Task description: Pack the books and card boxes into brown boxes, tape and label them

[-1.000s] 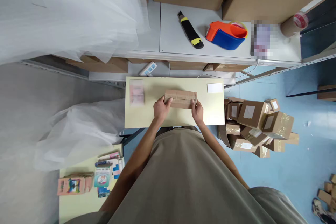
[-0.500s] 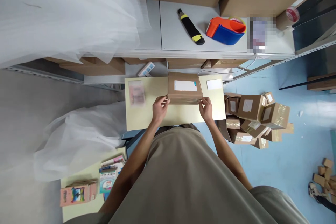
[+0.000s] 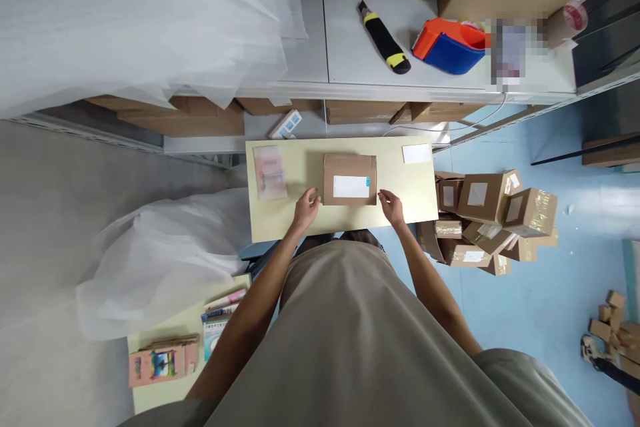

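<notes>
A brown cardboard box (image 3: 349, 165) with a white label (image 3: 351, 187) on top rests on the pale yellow table (image 3: 405, 203). My left hand (image 3: 306, 209) is just off the box's left side, fingers curved and slightly apart, holding nothing. On the other side my right hand (image 3: 391, 205) is close to the box's right front corner, its fingers loosely bent and apart with nothing in them. A pinkish sheet in clear plastic (image 3: 271, 173) lies at the table's left end, and a white card (image 3: 416, 153) at its right end.
On the shelf beyond are a utility knife (image 3: 384, 39), an orange and blue tape dispenser (image 3: 450, 47) and a tape roll (image 3: 569, 21). Several taped boxes (image 3: 483, 199) pile up on the right. Books (image 3: 164, 361) lie at lower left. Someone's shoe (image 3: 593, 349) shows far right.
The box has been set down from a tilted hold and now lies flat. Both hands have let go and moved slightly away from its sides. The view has shifted a little.
</notes>
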Available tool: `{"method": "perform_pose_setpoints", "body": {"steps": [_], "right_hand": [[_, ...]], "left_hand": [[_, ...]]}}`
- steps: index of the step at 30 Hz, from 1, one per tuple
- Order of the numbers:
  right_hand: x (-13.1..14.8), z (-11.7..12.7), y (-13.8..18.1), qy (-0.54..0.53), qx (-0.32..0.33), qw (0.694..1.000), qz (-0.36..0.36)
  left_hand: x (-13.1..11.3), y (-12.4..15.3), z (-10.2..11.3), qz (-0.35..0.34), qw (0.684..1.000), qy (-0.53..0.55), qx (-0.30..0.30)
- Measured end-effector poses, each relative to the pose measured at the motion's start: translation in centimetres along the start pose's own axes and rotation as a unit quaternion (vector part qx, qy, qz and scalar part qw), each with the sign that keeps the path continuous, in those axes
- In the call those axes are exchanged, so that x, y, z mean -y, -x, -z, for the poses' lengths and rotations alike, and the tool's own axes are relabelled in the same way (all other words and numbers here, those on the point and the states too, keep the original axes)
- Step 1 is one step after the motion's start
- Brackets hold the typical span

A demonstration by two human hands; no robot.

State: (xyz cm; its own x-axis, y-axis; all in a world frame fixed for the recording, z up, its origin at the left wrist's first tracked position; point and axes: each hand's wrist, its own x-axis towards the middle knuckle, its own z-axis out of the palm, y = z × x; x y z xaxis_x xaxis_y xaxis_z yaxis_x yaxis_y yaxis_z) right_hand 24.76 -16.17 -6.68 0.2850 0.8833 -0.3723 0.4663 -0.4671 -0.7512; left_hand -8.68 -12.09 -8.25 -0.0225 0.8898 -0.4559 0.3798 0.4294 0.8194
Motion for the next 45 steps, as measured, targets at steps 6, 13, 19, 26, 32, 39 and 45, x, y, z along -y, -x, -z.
{"method": "perform_pose_setpoints", "body": {"steps": [6, 13, 19, 26, 32, 39, 45], "right_hand": [[1.7, 0.1, -3.6, -0.040, 0.016, 0.999, 0.008], [3.6, 0.9, -2.5, -0.048, 0.002, 0.995, 0.084], [2.9, 1.5, -0.5, -0.045, 0.035, 0.997, 0.051], [2.0, 2.0, -0.8, -0.046, 0.059, 0.997, -0.024], [6.4, 3.8, -2.0, -0.083, 0.028, 0.996, 0.012], [6.9, 3.5, -4.2, 0.010, 0.067, 0.996, 0.061], [6.9, 4.1, -5.6, -0.083, 0.066, 0.991, 0.082]], "left_hand": [[-3.3, -3.5, -0.7, -0.018, 1.000, -0.007, 0.004], [-4.5, -2.5, 0.2, -0.055, 0.997, -0.023, -0.045], [-3.0, -0.1, -0.2, -0.058, 0.997, 0.027, -0.031], [-1.8, 1.6, -1.1, 0.003, 0.997, 0.069, -0.044], [-4.8, 1.0, -0.1, -0.001, 0.990, 0.103, -0.099], [-5.6, -0.1, -1.5, 0.036, 0.985, 0.089, -0.143], [-6.1, -0.8, -0.9, -0.017, 0.974, 0.157, -0.162]]}}
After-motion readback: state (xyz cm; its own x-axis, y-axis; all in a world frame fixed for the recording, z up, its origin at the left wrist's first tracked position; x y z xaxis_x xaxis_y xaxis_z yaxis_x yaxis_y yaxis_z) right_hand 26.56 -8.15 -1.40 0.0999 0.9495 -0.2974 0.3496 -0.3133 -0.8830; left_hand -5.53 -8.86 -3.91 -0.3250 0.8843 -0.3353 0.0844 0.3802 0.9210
